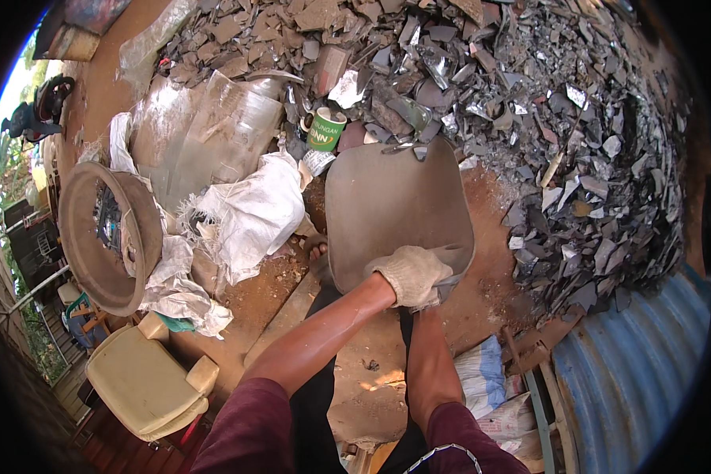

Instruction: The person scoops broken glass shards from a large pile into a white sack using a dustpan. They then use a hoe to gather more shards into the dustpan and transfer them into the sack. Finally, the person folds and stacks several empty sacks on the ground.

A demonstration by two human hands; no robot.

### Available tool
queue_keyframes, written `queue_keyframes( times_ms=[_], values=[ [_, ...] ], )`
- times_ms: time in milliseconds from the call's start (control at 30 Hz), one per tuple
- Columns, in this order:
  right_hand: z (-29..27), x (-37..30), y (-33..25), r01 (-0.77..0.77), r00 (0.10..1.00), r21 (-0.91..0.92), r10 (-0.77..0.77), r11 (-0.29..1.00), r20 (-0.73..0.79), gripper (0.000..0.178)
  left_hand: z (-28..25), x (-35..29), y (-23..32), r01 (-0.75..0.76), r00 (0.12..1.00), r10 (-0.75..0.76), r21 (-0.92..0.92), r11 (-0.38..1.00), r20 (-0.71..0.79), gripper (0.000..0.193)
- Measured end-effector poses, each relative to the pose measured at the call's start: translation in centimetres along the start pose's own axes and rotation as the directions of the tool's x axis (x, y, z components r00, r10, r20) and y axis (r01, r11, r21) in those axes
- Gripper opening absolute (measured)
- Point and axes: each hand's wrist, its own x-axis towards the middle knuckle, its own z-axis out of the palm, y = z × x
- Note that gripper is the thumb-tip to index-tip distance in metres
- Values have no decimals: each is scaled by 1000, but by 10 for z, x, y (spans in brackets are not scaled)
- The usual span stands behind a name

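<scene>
Tray: the brown, rounded-square tray (395, 205) sits ahead of the person's legs, its far edge against the shard pile (561, 166) and its near edge close to the body, probably so both hands can reach the rim without stretching.
Left hand: the left hand (415, 276), in a pale knitted glove, crosses over the tray's near right corner; its fingers look bent, but whether they grip the rim or press on what lies beneath, I cannot tell.
Right hand: the right hand (434, 297) comes up from below at that same corner, largely covered by the left glove; how wide its fingers are cannot be told.
Tray and fingers: the near right corner is directly under or beside the fingers; most of the hollow spreads beyond them, forward and to the left.
Glove: likely worn against sharp edges.
Far lip: a few shards show there; inside or just behind is unclear.
Mug: a green-and-white mug (326, 129) stands by the pile, near the tray's far left corner.
White sack: crumpled white sack (257, 209), left of the tray.
</scene>
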Motion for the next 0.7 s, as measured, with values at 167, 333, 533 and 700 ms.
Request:
queue_keyframes(
  times_ms=[167,333,533,700],
  values=[
    [-21,-66,12,-103,986,-64,94,993,-136,62,77,-8,15,-103,994,103,10,995,38,18],
    [-10,-71,21,-109,975,-40,99,993,-198,59,46,-23,31,-175,984,166,-196,965,-61,16],
    [32,-25,16,-24,986,56,32,998,-163,56,-46,-10,-46,-159,987,154,-184,970,-39,22],
    [59,11,27,-11,998,106,17,994,-56,53,-40,-28,-86,-49,994,40,99,994,97,27]
  ],
)
